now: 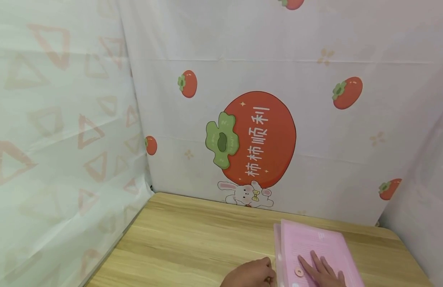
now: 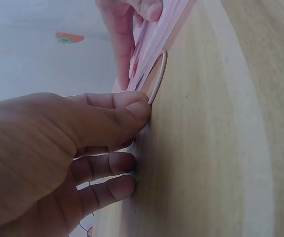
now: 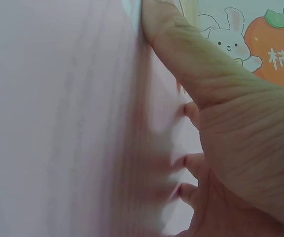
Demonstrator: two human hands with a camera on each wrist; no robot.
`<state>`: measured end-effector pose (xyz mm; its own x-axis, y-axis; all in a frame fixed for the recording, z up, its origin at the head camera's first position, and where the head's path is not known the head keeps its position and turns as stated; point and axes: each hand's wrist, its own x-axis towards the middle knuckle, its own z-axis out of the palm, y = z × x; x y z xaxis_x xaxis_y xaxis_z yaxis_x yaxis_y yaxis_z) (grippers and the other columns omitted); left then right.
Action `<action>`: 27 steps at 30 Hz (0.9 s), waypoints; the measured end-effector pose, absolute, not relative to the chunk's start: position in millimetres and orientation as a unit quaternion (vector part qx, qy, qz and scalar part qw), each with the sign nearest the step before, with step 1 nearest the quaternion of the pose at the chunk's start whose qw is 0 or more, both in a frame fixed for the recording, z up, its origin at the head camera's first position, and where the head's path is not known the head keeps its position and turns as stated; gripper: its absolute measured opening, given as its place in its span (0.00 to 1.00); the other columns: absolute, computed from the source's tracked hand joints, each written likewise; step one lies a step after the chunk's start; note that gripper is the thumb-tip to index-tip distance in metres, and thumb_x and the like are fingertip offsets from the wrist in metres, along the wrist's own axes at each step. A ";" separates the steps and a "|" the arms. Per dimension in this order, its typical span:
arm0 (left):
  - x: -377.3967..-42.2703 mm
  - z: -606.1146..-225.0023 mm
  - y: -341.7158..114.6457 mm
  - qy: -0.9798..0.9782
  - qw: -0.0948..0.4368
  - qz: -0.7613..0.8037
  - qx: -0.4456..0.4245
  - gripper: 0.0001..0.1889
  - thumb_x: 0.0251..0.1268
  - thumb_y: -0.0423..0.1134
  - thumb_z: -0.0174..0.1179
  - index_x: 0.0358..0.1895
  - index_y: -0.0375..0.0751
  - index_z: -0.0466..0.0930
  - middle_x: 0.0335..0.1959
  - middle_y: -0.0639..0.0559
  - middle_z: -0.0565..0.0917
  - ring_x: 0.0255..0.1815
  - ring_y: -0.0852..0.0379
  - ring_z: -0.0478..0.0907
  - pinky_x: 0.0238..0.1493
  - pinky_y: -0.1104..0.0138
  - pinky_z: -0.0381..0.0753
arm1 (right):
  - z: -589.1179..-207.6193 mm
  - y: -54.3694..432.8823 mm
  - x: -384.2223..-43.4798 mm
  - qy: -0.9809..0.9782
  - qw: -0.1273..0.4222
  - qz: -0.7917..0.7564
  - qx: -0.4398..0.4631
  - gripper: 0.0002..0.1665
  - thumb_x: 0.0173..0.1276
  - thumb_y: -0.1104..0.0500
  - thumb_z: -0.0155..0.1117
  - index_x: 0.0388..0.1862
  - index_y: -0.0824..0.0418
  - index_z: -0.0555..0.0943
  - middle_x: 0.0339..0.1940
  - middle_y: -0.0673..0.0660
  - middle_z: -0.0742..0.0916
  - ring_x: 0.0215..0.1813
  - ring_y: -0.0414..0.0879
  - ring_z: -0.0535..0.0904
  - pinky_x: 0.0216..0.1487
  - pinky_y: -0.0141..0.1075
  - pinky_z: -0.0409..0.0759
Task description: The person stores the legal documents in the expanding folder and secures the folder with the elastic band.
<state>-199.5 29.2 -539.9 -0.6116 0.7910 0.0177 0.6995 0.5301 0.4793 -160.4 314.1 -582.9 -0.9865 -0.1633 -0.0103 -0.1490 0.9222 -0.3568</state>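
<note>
A pink translucent document folder (image 1: 316, 239) lies near the right side of the wooden table, its cover printed with faint lines and fitted with a round button (image 1: 298, 272). On that cover my right hand (image 1: 323, 274) rests with fingers spread. The right wrist view shows the folder's surface close up and blurred. Beside the folder's left edge, my left hand (image 1: 248, 274) pinches a thin cord (image 2: 158, 79) between thumb and forefinger. In the left wrist view the cord bows out in a loop from the folder's edge, just above the tabletop.
The wood-grain table (image 1: 192, 235) stretches away to the left of the folder. Behind it hangs a white cloth (image 1: 164, 119) printed with persimmons and a rabbit. Another cloth (image 1: 63, 131) with triangle prints borders the left side.
</note>
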 end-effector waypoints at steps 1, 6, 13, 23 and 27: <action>-198.8 -539.3 29.4 0.871 0.096 0.217 0.430 0.07 0.70 0.35 0.65 0.33 0.54 0.85 0.33 0.69 0.68 0.28 0.75 0.65 0.27 0.80 0.69 | -582.8 314.3 -160.7 0.980 0.021 -0.183 -0.079 0.53 0.54 0.24 0.70 0.78 0.40 0.70 0.77 0.75 0.65 0.71 0.82 0.59 0.54 0.88 0.44; -195.8 -535.9 30.3 0.878 0.071 0.184 0.437 0.06 0.68 0.38 0.65 0.33 0.56 0.85 0.31 0.68 0.66 0.27 0.74 0.63 0.25 0.80 0.66 | -582.9 314.1 -160.9 0.978 0.014 -0.192 -0.081 0.52 0.54 0.25 0.70 0.77 0.40 0.71 0.76 0.75 0.66 0.71 0.82 0.59 0.54 0.88 0.43; -202.1 -540.7 29.8 0.883 0.046 0.176 0.433 0.04 0.67 0.42 0.70 0.39 0.57 0.85 0.39 0.69 0.71 0.34 0.73 0.65 0.32 0.80 0.69 | -584.3 313.0 -160.0 0.976 0.013 -0.205 -0.074 0.51 0.54 0.26 0.71 0.76 0.39 0.72 0.77 0.75 0.65 0.72 0.82 0.57 0.55 0.87 0.41; -209.9 -546.9 27.4 0.873 0.008 0.150 0.464 0.16 0.59 0.56 0.74 0.46 0.59 0.86 0.48 0.68 0.75 0.42 0.72 0.64 0.42 0.82 0.66 | -584.3 313.7 -164.3 0.974 0.055 -0.210 -0.062 0.53 0.55 0.26 0.70 0.78 0.41 0.70 0.78 0.75 0.61 0.74 0.83 0.51 0.56 0.85 0.39; -210.6 -546.0 24.3 0.869 0.026 0.170 0.463 0.15 0.60 0.57 0.73 0.46 0.59 0.87 0.49 0.69 0.74 0.42 0.73 0.64 0.42 0.82 0.66 | -584.9 313.2 -165.3 0.975 0.056 -0.208 -0.059 0.53 0.55 0.25 0.70 0.78 0.42 0.70 0.78 0.75 0.61 0.74 0.83 0.52 0.55 0.86 0.38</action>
<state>-210.6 24.3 -546.0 -0.5696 0.8143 0.1120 0.7964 0.5131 0.3201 -165.3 313.2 -584.9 -0.9866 -0.1389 -0.0855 -0.0919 0.9064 -0.4123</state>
